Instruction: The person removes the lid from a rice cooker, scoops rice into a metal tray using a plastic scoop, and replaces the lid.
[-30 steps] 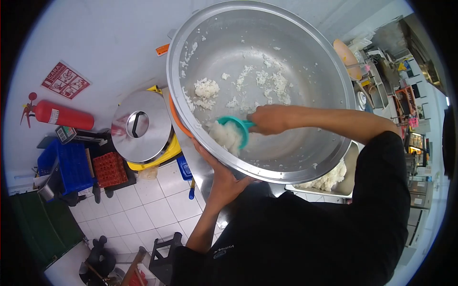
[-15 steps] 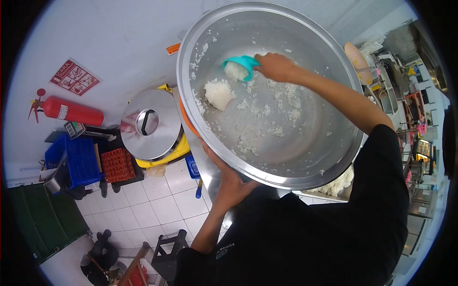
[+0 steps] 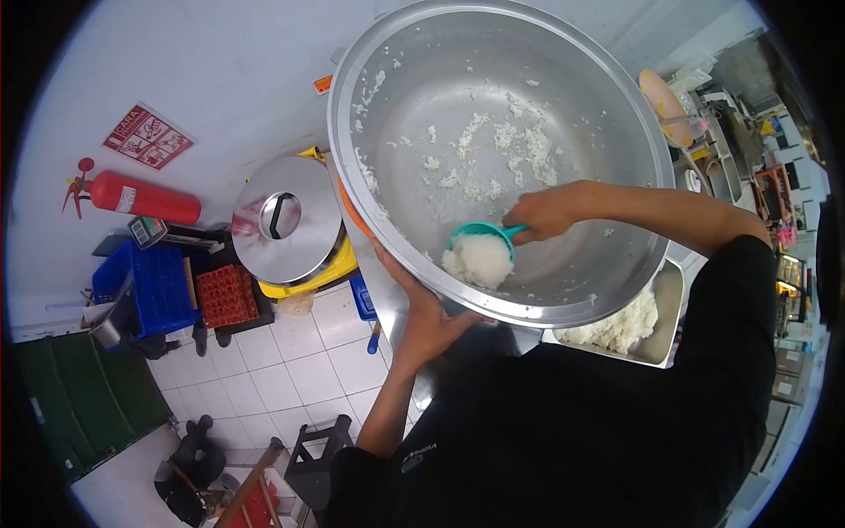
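My right hand (image 3: pixel 553 211) is closed round the handle of a teal scoop (image 3: pixel 476 231) inside a large metal pot (image 3: pixel 607 264). A mound of cooked rice (image 3: pixel 481 261) fills the scoop, low against the pot's near wall. Loose grains cling to the pot's bottom and left side. With fingers wrapped at the pot's lower left rim, my left hand (image 3: pixel 429 321) grips it from outside; its fingertips are partly hidden. The pot is tilted, its mouth facing me. Under its lower right edge, a metal tray (image 3: pixel 673 304) holds more rice (image 3: pixel 625 324).
To the left stands a yellow container with a round steel lid (image 3: pixel 308 238). Beyond it are a red egg tray (image 3: pixel 227 299), a blue crate (image 3: pixel 154 286) and a wall-mounted fire extinguisher (image 3: pixel 145 195). A dark stool (image 3: pixel 319 462) stands on the tiled floor.
My right hand has moved the scoop down toward the pot's near wall. The rice clump formerly at the left is now gathered in the scoop. My left hand keeps its hold.
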The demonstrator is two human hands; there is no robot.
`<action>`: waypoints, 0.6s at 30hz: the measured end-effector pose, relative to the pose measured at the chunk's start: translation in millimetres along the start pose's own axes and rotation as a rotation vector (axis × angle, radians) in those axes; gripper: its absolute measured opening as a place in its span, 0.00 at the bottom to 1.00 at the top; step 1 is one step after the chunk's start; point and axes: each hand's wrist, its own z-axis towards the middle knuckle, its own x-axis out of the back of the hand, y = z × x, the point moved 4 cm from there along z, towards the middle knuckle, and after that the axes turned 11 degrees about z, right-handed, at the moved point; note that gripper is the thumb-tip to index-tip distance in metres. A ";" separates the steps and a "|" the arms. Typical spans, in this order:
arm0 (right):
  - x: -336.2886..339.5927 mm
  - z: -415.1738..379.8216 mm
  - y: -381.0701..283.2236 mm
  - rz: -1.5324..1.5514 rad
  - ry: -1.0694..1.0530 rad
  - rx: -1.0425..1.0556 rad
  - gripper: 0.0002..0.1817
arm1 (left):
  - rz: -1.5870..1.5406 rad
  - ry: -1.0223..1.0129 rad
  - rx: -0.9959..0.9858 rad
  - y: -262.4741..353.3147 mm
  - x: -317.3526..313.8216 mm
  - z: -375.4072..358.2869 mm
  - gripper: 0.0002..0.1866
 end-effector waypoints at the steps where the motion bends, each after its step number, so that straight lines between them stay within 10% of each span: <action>1: -7.7 -9.9 6.6 0.209 -0.096 -0.054 0.20 | 0.008 0.000 -0.013 4.9 1.8 0.9 0.38; 11: 42.6 -124.1 -60.6 0.978 -0.065 -0.014 0.13 | -0.082 0.128 0.018 13.2 9.2 -1.9 0.66; 18: -13.2 -337.4 -56.5 0.701 0.929 -0.316 0.17 | -0.180 0.204 0.048 22.5 10.2 -5.6 0.65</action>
